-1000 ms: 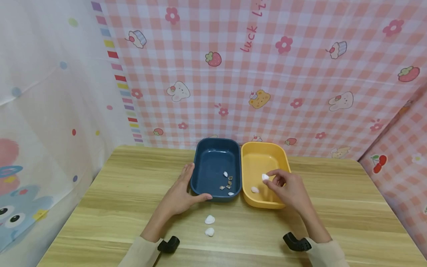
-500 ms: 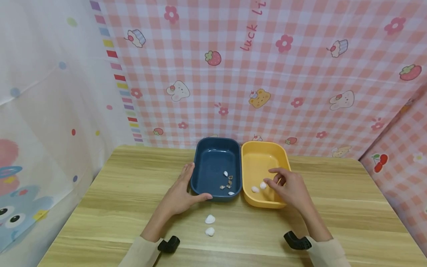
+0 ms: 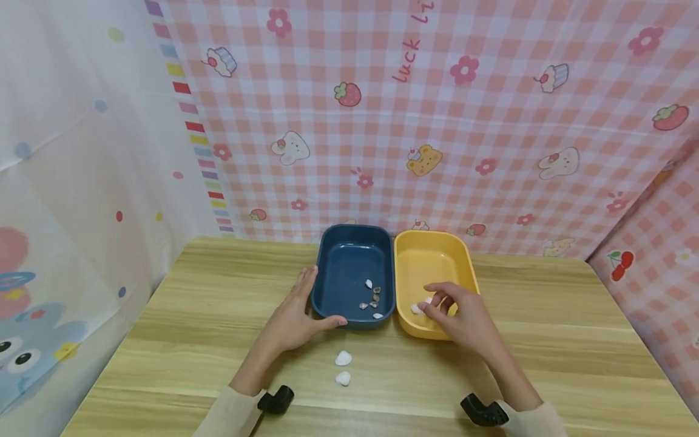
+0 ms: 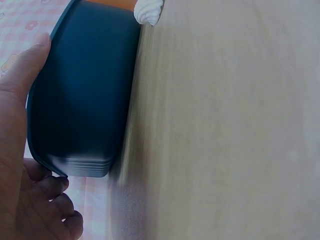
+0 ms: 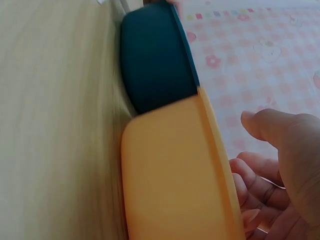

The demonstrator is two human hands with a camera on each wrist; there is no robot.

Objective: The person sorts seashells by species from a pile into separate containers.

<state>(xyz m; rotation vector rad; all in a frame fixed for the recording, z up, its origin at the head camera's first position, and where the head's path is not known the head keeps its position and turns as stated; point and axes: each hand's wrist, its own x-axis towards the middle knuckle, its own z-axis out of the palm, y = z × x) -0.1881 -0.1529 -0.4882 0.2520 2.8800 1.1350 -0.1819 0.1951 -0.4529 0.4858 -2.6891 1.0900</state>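
My left hand (image 3: 292, 315) holds the near left corner of a dark blue tray (image 3: 349, 237), thumb on its front rim and fingers along its left side. Several small shells, brown and white, lie inside that tray. Over the yellow tray (image 3: 431, 238) hovers my right hand (image 3: 464, 312), fingers loosely bent, with a gap between thumb and index finger. White shells (image 3: 416, 309) lie on the yellow tray's floor beside these fingertips, partly hidden. Two white shells, a farther one (image 3: 343, 358) and a nearer one (image 3: 343, 379), rest on the table before the blue tray.
Both trays stand side by side on a wood-grain table (image 3: 546, 340), close to the pink checked cloth (image 3: 349, 133) behind. A white cloth (image 3: 98, 182) hangs at the left. Each wrist wears a black device, one at the left (image 3: 276, 400) and one at the right (image 3: 483, 410).
My right hand let go of a white shell, which dropped into the yellow tray beside another. The hand then moved slightly left and down toward them. My left hand has stayed in place.
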